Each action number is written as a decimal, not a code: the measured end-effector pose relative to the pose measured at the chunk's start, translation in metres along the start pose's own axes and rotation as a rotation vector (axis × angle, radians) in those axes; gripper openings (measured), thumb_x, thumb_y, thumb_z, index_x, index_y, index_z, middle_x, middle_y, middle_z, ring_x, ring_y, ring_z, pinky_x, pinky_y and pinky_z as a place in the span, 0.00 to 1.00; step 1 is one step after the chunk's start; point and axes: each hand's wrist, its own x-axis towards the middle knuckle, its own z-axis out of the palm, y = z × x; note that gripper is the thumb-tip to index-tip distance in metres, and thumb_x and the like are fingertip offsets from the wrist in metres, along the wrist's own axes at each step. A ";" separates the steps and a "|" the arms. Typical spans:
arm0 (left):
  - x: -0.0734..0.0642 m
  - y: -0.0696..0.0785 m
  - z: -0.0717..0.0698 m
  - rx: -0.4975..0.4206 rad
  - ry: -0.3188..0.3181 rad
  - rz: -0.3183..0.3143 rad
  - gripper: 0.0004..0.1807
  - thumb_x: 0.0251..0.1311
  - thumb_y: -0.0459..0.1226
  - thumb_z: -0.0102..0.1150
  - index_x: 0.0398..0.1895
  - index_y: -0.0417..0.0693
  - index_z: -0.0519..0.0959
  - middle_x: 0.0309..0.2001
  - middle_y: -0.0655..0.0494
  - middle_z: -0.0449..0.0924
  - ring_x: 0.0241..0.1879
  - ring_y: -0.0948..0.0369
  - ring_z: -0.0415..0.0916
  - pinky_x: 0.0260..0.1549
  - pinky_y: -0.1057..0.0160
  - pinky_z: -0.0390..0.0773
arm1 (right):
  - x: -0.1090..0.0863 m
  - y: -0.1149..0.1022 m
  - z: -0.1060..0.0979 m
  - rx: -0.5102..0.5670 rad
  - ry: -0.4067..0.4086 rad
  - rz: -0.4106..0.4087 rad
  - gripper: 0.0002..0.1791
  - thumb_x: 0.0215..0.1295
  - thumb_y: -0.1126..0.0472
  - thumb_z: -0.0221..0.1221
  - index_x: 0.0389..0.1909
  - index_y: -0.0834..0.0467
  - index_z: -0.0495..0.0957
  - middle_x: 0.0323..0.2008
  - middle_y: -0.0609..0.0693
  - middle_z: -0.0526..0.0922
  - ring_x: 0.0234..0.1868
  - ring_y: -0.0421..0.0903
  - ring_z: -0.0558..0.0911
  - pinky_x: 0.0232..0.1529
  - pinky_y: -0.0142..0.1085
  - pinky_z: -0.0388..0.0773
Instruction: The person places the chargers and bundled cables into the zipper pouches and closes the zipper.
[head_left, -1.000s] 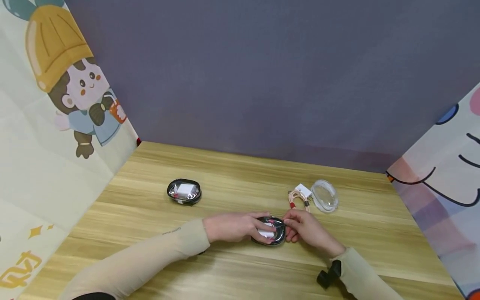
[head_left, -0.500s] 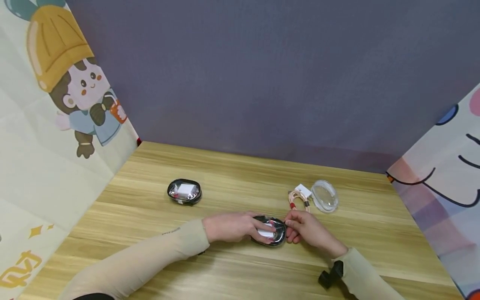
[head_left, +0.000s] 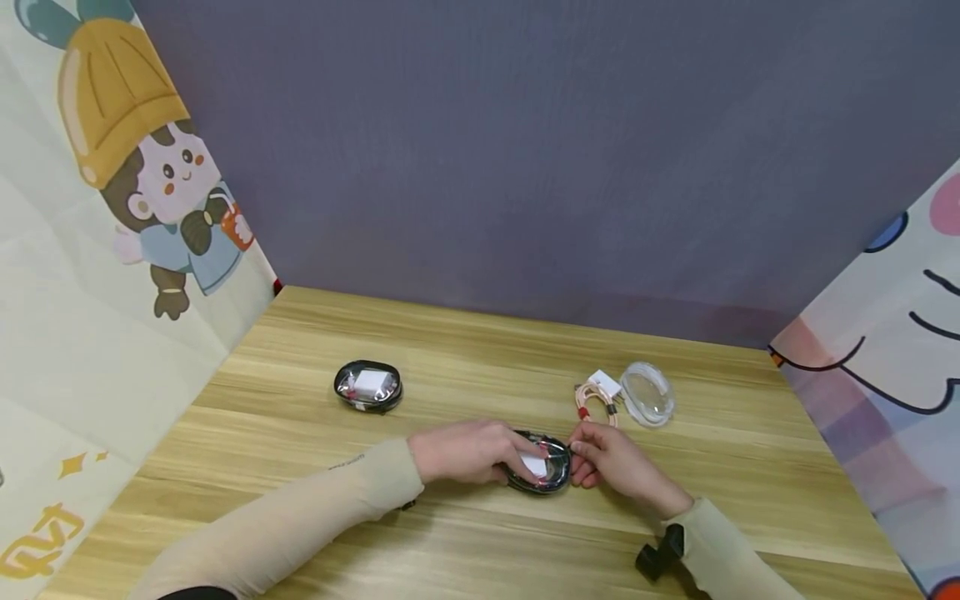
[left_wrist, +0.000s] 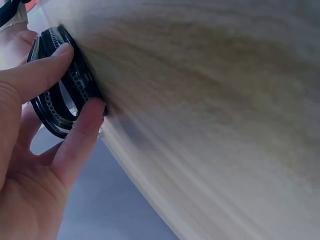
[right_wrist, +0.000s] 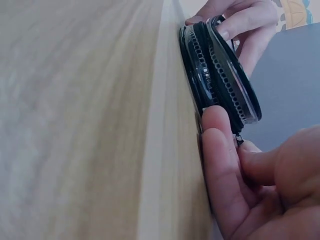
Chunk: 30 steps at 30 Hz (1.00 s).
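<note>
A small oval pouch (head_left: 557, 475), clear with black trim, lies at the middle of the table with a white block and something pink showing inside. My left hand (head_left: 467, 451) grips its left end, fingers across the top. In the left wrist view, thumb and fingers hold the pouch (left_wrist: 82, 82) by its edges. At its right end my right hand (head_left: 621, 468) pinches the small zipper pull (right_wrist: 239, 139), seen in the right wrist view. Black zipper tape runs along the side of the pouch (right_wrist: 227, 82); whether it is fully closed I cannot tell.
Another black-trimmed clear pouch (head_left: 368, 387) sits at the back left. Behind my right hand lie a coiled pinkish cable (head_left: 597, 398) with a red tie, a white charger block (head_left: 605, 383) and a clear, white-trimmed oval case (head_left: 648, 394). A grey wall (head_left: 510, 167) stands behind the wooden table (head_left: 465, 550).
Hands and pouch stay almost in place. My left fingers have shifted slightly on the top of the pouch; the right hand keeps its pinch at the end.
</note>
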 end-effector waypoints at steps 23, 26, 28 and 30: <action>0.020 0.010 0.003 0.134 -0.012 -0.209 0.37 0.49 0.49 0.76 0.64 0.61 0.73 0.72 0.54 0.64 0.63 0.55 0.70 0.60 0.57 0.74 | 0.005 0.001 0.001 -0.028 0.029 -0.021 0.08 0.76 0.67 0.49 0.46 0.68 0.74 0.24 0.55 0.81 0.25 0.47 0.82 0.24 0.36 0.83; 0.021 0.009 0.003 0.133 -0.010 -0.193 0.33 0.48 0.48 0.77 0.60 0.62 0.76 0.70 0.56 0.66 0.60 0.56 0.72 0.58 0.59 0.74 | 0.005 0.001 0.001 -0.033 0.014 -0.026 0.07 0.76 0.67 0.49 0.44 0.67 0.74 0.25 0.54 0.80 0.25 0.46 0.81 0.24 0.35 0.83; 0.021 0.009 0.002 0.140 -0.012 -0.183 0.31 0.48 0.48 0.77 0.59 0.62 0.77 0.69 0.56 0.67 0.59 0.57 0.73 0.57 0.61 0.75 | 0.006 0.001 0.000 -0.039 0.004 -0.028 0.07 0.76 0.68 0.48 0.43 0.67 0.73 0.25 0.54 0.80 0.25 0.45 0.81 0.24 0.35 0.83; 0.021 0.009 0.001 0.150 -0.015 -0.176 0.31 0.48 0.48 0.77 0.58 0.62 0.78 0.68 0.56 0.68 0.58 0.57 0.73 0.56 0.61 0.75 | 0.006 0.001 0.000 -0.051 -0.001 -0.027 0.07 0.76 0.69 0.48 0.42 0.66 0.74 0.26 0.54 0.80 0.25 0.46 0.81 0.24 0.35 0.83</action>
